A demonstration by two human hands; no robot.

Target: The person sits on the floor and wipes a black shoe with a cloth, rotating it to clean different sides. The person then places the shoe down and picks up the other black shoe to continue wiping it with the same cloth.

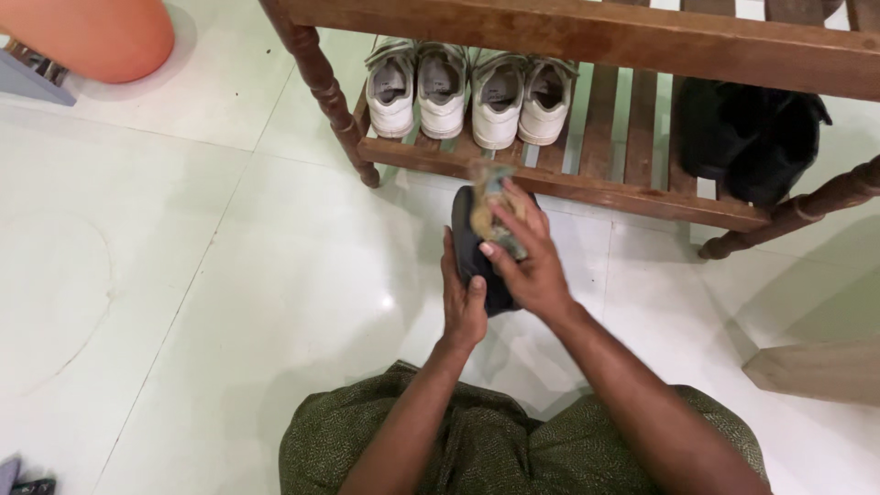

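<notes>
Shoe-wiping is looking to be partway through, as far as one view can tell. The left hand point(463, 307) is gripping a dark shoe point(477, 261) from the near side, its fingers wrapping tight around the shoe's lower end, thumb lying on top. The right hand point(530, 266) is pressing a crumpled greenish-brown cloth point(490, 206) against the shoe's upper part, fingers closing over the cloth and blurring with motion. The shoe is hanging in the air above the pale tiled floor point(229, 275), just in front of the lower shelf of a wooden shoe rack point(587, 183), not touching it.

How much of the shoe's surface is already clean is impossible to tell; the hands are covering much of it. Two pairs of white sneakers point(467, 92) are sitting side by side on the shelf, and a black bag-like item point(747, 137) is resting further right.

The shoe's long axis is running roughly away from the person, toward the rack, tilting slightly left at the far end. Whether toe or heel is pointing at the rack, I cannot tell.
</notes>
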